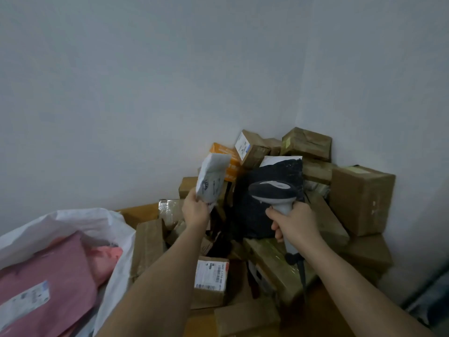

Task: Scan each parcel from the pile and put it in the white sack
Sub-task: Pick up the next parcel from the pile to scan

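My left hand grips the lower end of a small white parcel and holds it upright above the pile. My right hand is wrapped round the handle of a grey barcode scanner, whose dark head points toward the white parcel. The pile of brown cardboard parcels fills the corner below both hands, with a large black bag parcel in its middle. The white sack stands open at the lower left and holds pink parcels with a white label.
Pale walls meet in a corner behind the pile. An orange box and several taped brown boxes are stacked at the back. A large brown box leans on the right wall. The scanner's dark cable hangs over the parcels.
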